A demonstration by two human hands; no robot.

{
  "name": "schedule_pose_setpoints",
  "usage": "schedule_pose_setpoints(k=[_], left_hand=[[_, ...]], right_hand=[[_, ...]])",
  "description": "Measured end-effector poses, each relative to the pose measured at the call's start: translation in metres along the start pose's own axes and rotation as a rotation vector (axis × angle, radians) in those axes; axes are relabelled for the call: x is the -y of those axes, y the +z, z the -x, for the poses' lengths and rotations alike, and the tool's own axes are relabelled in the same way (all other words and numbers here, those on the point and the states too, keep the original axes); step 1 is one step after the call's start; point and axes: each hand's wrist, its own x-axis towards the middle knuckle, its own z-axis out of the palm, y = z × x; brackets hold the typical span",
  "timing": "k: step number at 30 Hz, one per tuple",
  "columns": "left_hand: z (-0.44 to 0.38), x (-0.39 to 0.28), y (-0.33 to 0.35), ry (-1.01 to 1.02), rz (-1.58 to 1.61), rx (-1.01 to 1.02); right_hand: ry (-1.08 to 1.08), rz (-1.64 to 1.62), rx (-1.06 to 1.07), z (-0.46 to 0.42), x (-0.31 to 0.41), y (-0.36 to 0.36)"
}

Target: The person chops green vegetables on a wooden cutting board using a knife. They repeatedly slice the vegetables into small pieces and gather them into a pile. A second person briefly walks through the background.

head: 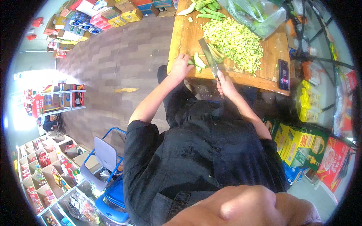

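Observation:
My right hand (225, 84) grips the handle of a cleaver (208, 55), its blade slanting away over the wooden table (181, 34). At the table's near left corner, my left hand (181, 66) has its fingers on a piece of green gourd-like vegetable, partly hidden by them. Split pale-green pieces (200, 62) lie between that hand and the blade. Just right of the blade are long cut strips (216, 53). Beyond them spreads a large heap of diced green vegetable (233, 42). Whole ridged green vegetables (210, 12) lie at the far side.
A clear plastic bag (257, 17) with green produce stands at the far right of the table. A phone (283, 75) with its screen lit lies by the right edge. A blue folding chair (109, 169) is behind at left. Stacked cartons (295, 144) stand close on my right.

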Motion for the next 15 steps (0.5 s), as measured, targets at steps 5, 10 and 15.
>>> schedule_pose_setpoints(k=[5, 10, 15], left_hand=[[-0.004, 0.002, 0.001, -0.044, -0.045, -0.004], [-0.005, 0.013, -0.003, 0.009, -0.041, 0.045], [0.0, 0.015, -0.008, 0.02, -0.052, 0.057]], right_hand=[[-0.016, 0.012, 0.015, -0.003, -0.003, -0.003], [0.018, -0.023, 0.024, -0.003, -0.001, -0.003], [0.014, -0.013, 0.032, -0.002, 0.0, -0.003]])
